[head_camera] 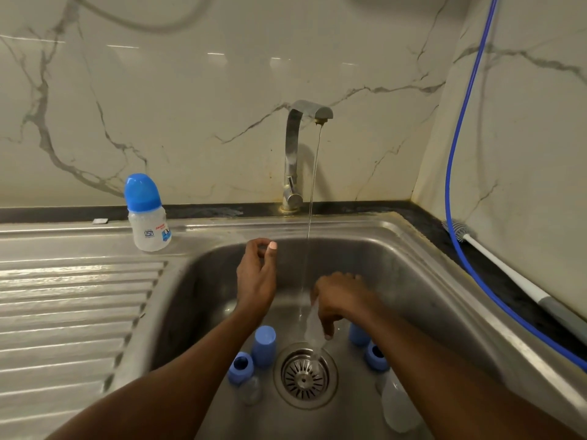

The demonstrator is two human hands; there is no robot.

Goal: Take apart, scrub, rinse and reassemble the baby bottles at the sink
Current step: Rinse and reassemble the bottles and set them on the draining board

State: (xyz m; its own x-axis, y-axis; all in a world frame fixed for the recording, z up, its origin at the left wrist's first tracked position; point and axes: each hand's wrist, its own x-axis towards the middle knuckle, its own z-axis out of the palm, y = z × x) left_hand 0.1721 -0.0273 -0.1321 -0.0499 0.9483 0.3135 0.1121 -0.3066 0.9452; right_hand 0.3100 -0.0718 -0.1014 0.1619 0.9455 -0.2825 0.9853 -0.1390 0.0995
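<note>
Below the hands, blue caps (264, 346) and a clear bottle (398, 408) lie in the sink (413, 265). The right hand (340, 300) pinches a clear bottle part (313, 325) under the water (313, 192), so this looks like rinsing. The left hand (255, 277) hangs loose beside it, holding nothing. Next, the part needs turning so water gets inside. Past the left hand, one whole bottle (148, 217) stands on the counter (63, 242)

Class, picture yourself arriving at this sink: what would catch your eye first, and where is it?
The thin stream of water falling from the tap at centre, with the right hand holding a clear bottle part in it above the drain. Next, the blue-capped bottle standing on the left rim of the sink.
</note>
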